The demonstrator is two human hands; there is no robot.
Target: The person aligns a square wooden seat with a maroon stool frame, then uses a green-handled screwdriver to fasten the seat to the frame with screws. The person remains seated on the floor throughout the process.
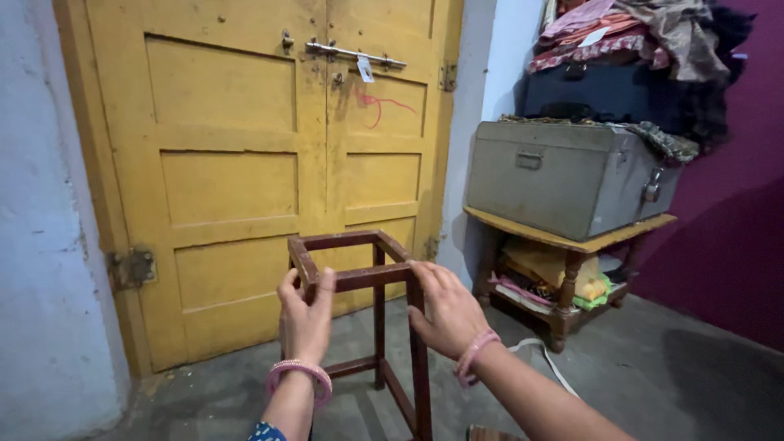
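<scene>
Stool frame (371, 314), reddish-brown wood with no seat, standing upright on the grey floor (670, 367) in front of the yellow door (237, 163), near centre. Long axis vertical, legs down, open square top facing up. Gripped at the near top rail from both sides: left hand (304, 317) curled shut around the near-left corner, thumb over the rail; right hand (447, 310) closed on the near-right corner post, fingers wrapped. Both hands equally near, frame lying just beyond them. Grey metal trunk (563, 175) on a wooden table (572, 241) well apart, far right.

Brown open-topped stool frame (367, 269), upright, on floor
</scene>
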